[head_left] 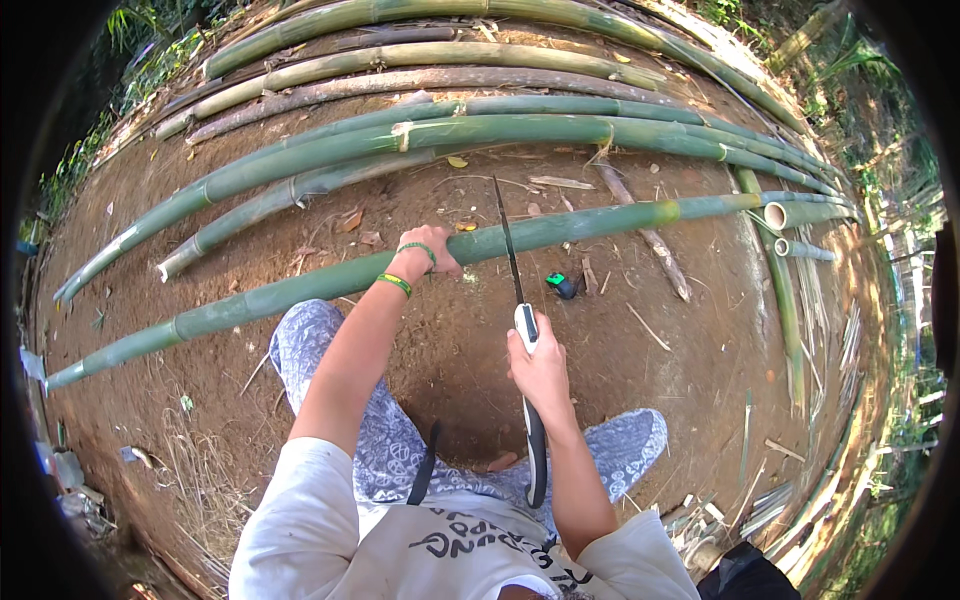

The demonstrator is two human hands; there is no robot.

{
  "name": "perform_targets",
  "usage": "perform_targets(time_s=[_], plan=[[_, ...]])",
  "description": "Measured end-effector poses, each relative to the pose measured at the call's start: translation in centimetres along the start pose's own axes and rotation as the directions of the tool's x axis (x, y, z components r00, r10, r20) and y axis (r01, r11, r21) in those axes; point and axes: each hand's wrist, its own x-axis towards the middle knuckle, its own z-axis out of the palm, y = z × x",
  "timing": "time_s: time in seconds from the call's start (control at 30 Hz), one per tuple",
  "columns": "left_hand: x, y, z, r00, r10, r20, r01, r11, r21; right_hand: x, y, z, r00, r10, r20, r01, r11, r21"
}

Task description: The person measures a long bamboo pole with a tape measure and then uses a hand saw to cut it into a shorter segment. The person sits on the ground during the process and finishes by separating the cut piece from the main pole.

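A long green bamboo pole (330, 280) runs across in front of me, from low on the left to the upper right. My left hand (430, 250) grips it left of the middle, with bracelets at the wrist. In my right hand (541, 370) is a pruning saw (526, 318) with a white and black handle. Its thin dark blade points away from me and lies across the pole, a little right of my left hand. Whether the teeth have bitten into the bamboo cannot be made out.
Beyond the pole lie several more bamboo poles (520, 130) side by side. A black and green tape measure (563, 285) rests on the dirt right of the blade. Cut bamboo ends (790, 214) and a thin upright-lying pole (785, 310) are at the right. Split scraps lie lower right.
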Motion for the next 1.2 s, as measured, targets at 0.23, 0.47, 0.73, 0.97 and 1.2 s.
perform_targets(time_s=[0.23,0.47,0.73,0.97,1.2], plan=[[-0.9,1.1,0.0,0.997,-0.059,-0.058,0.060,0.998,0.017,-1.4,1.7,0.1,0.989,-0.149,-0.023,0.147,0.986,-0.077],[-1.1,1.2,-0.5,0.997,-0.079,-0.019,0.080,0.996,0.041,-1.8,2.4,-0.4,0.987,-0.160,-0.016,0.158,0.983,-0.098],[-1.3,1.4,0.1,0.996,-0.081,-0.040,0.082,0.996,0.030,-3.0,2.2,-1.4,0.989,-0.145,0.007,0.144,0.972,-0.187],[-0.6,0.9,0.6,0.994,-0.106,-0.034,0.107,0.993,0.042,-1.8,2.3,-0.8,0.992,-0.124,0.036,0.129,0.959,-0.254],[-1.6,2.6,-0.3,0.991,-0.113,-0.071,0.114,0.993,0.010,7.6,0.9,4.3,0.983,-0.181,-0.025,0.170,0.956,-0.240]])
